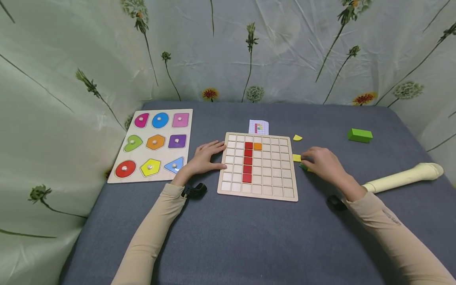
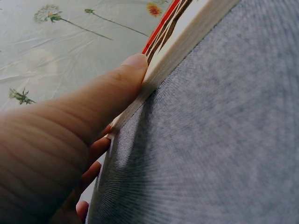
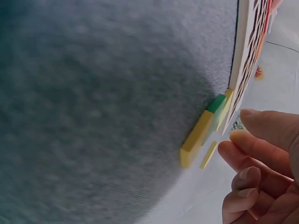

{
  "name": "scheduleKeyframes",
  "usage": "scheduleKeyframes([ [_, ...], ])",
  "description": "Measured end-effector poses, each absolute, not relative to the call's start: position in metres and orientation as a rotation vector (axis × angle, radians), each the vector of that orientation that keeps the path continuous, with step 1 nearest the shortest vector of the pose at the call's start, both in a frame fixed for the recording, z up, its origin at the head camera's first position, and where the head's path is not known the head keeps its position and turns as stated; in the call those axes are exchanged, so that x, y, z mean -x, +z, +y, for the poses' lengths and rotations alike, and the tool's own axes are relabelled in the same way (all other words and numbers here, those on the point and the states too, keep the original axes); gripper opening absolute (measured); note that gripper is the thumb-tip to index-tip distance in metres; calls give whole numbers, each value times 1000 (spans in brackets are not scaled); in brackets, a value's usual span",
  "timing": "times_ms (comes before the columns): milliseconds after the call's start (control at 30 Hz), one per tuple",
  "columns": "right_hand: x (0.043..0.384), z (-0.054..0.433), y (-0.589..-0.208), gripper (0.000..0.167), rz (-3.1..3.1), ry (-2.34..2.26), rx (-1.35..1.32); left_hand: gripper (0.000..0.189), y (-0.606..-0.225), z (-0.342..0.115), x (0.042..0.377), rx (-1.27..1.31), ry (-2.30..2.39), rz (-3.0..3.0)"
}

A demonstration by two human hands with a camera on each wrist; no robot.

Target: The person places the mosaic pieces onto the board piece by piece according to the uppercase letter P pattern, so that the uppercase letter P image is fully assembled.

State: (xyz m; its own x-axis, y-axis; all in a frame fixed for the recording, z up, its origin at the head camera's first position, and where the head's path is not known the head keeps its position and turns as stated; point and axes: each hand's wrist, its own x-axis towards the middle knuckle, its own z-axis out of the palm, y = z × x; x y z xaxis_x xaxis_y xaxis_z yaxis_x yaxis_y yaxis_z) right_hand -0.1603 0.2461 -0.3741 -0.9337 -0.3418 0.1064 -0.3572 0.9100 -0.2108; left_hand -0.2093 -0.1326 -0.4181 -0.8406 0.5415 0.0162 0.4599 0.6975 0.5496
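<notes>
A wooden grid board [image 1: 272, 192] lies mid-table, with a column of red squares [image 1: 247, 161] and one orange square [image 1: 257, 146] set in it. At its left edge, my left hand [image 1: 205, 158] touches the frame with thumb and fingers spread; the left wrist view shows the thumb [image 2: 117, 86] against the rim. My right hand [image 1: 325, 164] hovers by the right edge, fingers partly bent, nothing visible between thumb and forefinger. Near those fingertips are a yellow piece [image 1: 297, 158], a green piece [image 3: 216, 103] and a thicker yellow piece [image 3: 196, 137].
Behind the board is a small printed card [image 1: 259, 126] with a coloured grid pattern. A shape-puzzle board [image 1: 139, 180] lies left. Rightward are a small yellow piece [image 1: 297, 137], a green block [image 1: 360, 135] and a long pale-yellow object [image 1: 402, 178]. Flowered fabric [image 1: 228, 59] hangs behind the table.
</notes>
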Motion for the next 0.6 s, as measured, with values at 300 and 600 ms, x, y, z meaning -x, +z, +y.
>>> scheduleKeyframes([
  [300, 154, 252, -380, 25, -3042, 368, -502, 77, -419, -132, 209, -816, 828, 2764],
  [600, 154, 251, -381, 22, -3055, 390, -482, 77, -419, -132, 209, -812, 833, 2764],
])
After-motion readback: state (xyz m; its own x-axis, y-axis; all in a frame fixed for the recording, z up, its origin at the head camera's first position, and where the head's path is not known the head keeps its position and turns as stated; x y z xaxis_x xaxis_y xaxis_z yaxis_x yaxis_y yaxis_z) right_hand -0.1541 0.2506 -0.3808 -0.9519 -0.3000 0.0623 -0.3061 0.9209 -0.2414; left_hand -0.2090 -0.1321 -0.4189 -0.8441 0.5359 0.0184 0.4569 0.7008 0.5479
